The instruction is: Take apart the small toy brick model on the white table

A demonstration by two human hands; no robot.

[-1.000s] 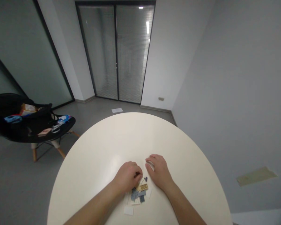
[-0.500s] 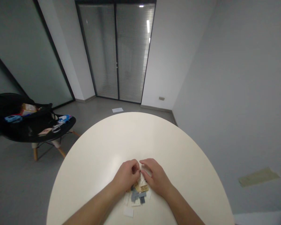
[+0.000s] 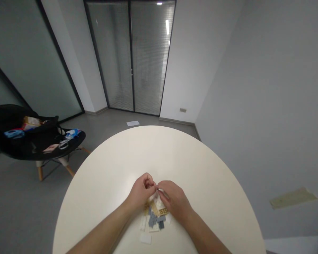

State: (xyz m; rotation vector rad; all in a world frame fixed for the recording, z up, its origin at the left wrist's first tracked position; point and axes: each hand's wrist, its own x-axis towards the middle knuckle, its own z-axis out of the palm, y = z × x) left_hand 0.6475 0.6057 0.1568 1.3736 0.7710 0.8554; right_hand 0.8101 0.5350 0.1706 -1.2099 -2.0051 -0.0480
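Note:
My left hand (image 3: 141, 192) and my right hand (image 3: 174, 199) meet just above a loose pile of small plastic building bricks (image 3: 155, 218), on a round cream table (image 3: 116, 162). Their fingertips pinch together around a small piece (image 3: 157, 187), too small to make out. The pile holds grey-blue plates (image 3: 153, 220) and a tan studded plate (image 3: 163, 211). A white flat piece (image 3: 145, 239) lies just below it. My hands hide the pile's upper part.
A black chair (image 3: 23, 148) with wooden legs holds a bag, boxes and small items at the left, beyond the table's rim. Glass doors with blinds (image 3: 131, 60) stand ahead. A sheet of paper (image 3: 133, 123) lies on the grey floor.
My right hand has moved left, from lying open beside the pile to meeting my left hand's fingertips. My left hand has risen slightly from the pile.

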